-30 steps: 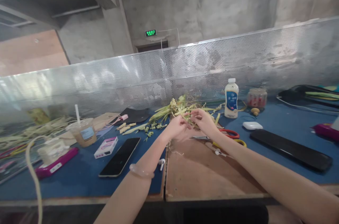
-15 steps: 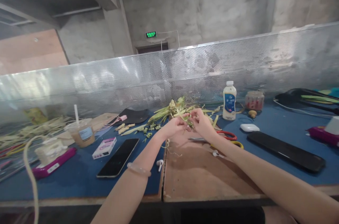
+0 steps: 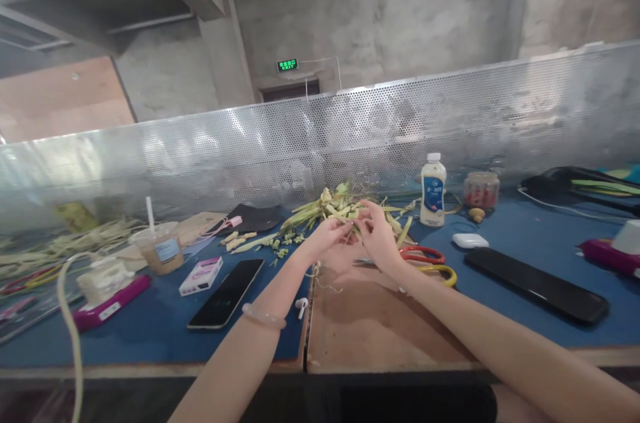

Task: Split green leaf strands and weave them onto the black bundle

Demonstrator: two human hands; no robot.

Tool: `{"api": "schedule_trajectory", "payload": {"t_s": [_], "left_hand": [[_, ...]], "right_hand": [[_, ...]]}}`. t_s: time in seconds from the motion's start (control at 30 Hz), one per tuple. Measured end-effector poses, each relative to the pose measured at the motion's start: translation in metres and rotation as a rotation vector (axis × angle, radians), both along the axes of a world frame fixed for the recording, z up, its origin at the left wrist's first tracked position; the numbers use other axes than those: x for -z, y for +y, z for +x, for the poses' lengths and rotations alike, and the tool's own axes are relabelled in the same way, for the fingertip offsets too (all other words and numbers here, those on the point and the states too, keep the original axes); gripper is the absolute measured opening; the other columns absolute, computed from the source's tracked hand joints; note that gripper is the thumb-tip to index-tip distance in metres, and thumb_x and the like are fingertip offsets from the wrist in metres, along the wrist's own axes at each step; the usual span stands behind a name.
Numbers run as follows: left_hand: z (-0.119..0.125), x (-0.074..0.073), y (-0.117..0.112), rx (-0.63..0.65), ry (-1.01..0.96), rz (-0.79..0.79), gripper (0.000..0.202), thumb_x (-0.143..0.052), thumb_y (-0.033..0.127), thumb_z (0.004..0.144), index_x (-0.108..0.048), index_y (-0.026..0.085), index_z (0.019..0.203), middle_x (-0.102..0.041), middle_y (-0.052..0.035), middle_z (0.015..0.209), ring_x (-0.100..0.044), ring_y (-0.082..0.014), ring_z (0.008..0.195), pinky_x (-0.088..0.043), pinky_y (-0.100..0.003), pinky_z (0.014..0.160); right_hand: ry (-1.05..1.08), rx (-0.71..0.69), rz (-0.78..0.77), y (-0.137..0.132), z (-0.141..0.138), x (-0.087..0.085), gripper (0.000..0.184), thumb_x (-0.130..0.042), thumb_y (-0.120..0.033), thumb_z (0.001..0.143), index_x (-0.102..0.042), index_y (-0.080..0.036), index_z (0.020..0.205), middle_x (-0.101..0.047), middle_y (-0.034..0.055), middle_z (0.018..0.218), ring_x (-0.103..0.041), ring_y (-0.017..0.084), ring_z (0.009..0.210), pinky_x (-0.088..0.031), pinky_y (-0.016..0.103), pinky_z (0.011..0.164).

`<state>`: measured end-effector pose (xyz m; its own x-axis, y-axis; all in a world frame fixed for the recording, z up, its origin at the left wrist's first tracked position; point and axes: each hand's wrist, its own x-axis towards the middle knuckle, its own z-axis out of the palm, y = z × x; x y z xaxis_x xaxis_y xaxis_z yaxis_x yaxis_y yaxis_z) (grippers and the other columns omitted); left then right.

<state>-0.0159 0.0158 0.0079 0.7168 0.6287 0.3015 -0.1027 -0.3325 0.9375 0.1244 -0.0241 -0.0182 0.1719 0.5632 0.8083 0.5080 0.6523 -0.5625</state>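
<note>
My left hand [image 3: 325, 236] and my right hand [image 3: 376, 236] meet above the far end of a brown board [image 3: 370, 323]. Both pinch pale green leaf strips [image 3: 350, 215] drawn from a heap of strips [image 3: 320, 208] that lies behind them on the blue table [image 3: 150, 329]. The fingers of both hands are closed on the strips. A clear bangle [image 3: 264, 316] sits on my left wrist. Red scissors [image 3: 423, 253] and a yellow-handled pair [image 3: 440, 271] lie just right of my right hand.
A black phone [image 3: 226, 284], a white earbud [image 3: 301, 305], a pink-white small box [image 3: 201, 276] and a lidded iced drink cup [image 3: 159, 248] lie left. A white bottle [image 3: 433, 191], a jar [image 3: 483, 189], a white earbud case [image 3: 470, 240] and a long black tray [image 3: 537, 283] stand right. A perforated metal screen [image 3: 450, 123] backs the table.
My right hand has turned upright, its fingers now pointing upward on the strips. Both hands stay at the same spot near the heap; the view shifted slightly.
</note>
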Motion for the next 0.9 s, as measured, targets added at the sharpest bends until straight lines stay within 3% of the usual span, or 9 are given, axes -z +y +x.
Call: {"api": "schedule_trajectory", "payload": {"t_s": [0.1,0.23,0.33,0.43,0.67,0.8,0.9], "left_hand": [[0.0,0.003,0.004,-0.075,-0.043,0.023,0.035,-0.062,0.039,0.072,-0.059,0.01,0.091,-0.06,-0.0053,0.078,-0.055,-0.0124,0.069,-0.042,-0.028,0.072],[-0.001,0.006,0.009,-0.136,-0.027,0.107,0.036,-0.06,0.038,0.073,-0.056,0.011,0.097,-0.059,-0.0033,0.077,-0.054,-0.0113,0.068,-0.042,-0.025,0.069],[-0.001,0.007,0.012,-0.213,0.028,0.167,0.033,-0.057,0.04,0.075,-0.057,0.011,0.089,-0.057,-0.0012,0.066,-0.053,-0.0113,0.064,-0.042,-0.025,0.067],[-0.001,0.007,0.013,-0.235,0.067,0.183,0.033,-0.058,0.042,0.074,-0.057,0.011,0.086,-0.058,-0.0019,0.067,-0.055,-0.0128,0.064,-0.043,-0.025,0.066],[-0.002,0.005,0.008,-0.205,0.07,0.167,0.033,-0.06,0.04,0.073,-0.058,0.011,0.089,-0.06,-0.0037,0.072,-0.056,-0.0137,0.067,-0.044,-0.026,0.068],[-0.003,0.002,0.0,-0.138,0.083,0.178,0.035,-0.064,0.032,0.07,-0.057,0.013,0.098,-0.063,-0.0066,0.086,-0.059,-0.0161,0.079,-0.045,-0.028,0.075],[-0.003,0.002,0.0,-0.167,0.099,0.229,0.035,-0.063,0.03,0.07,-0.058,0.013,0.099,-0.063,-0.0066,0.083,-0.059,-0.0171,0.08,-0.044,-0.03,0.077]], "right_hand": [[0.036,-0.041,-0.063,-0.001,-0.003,-0.002,0.03,-0.044,-0.029,0.082,-0.045,-0.019,0.111,-0.055,0.0034,0.082,-0.052,0.011,0.053,-0.045,0.025,0.051],[0.04,-0.228,-0.22,0.003,0.0,-0.003,0.029,-0.047,-0.037,0.08,-0.054,-0.016,0.099,-0.056,0.0031,0.074,-0.053,0.012,0.05,-0.046,0.025,0.042],[0.053,-0.308,-0.314,0.009,0.005,-0.004,0.025,-0.053,-0.035,0.075,-0.058,-0.015,0.09,-0.059,0.0018,0.069,-0.058,0.014,0.057,-0.05,0.027,0.049],[0.088,-0.286,-0.342,0.013,0.01,-0.004,0.018,-0.055,-0.033,0.073,-0.06,-0.016,0.077,-0.063,0.0024,0.069,-0.06,0.016,0.063,-0.051,0.028,0.057],[0.2,-0.249,-0.345,0.012,0.013,-0.002,0.018,-0.06,-0.036,0.07,-0.054,-0.019,0.066,-0.064,0.0021,0.067,-0.061,0.017,0.061,-0.052,0.03,0.055],[0.255,-0.304,-0.368,0.012,0.011,0.0,0.021,-0.057,-0.04,0.073,-0.049,-0.021,0.068,-0.063,0.0019,0.064,-0.061,0.018,0.054,-0.053,0.033,0.048],[0.279,-0.353,-0.384,0.012,0.009,0.002,0.023,-0.055,-0.041,0.075,-0.044,-0.022,0.068,-0.062,0.001,0.062,-0.061,0.019,0.052,-0.053,0.033,0.044]]}}
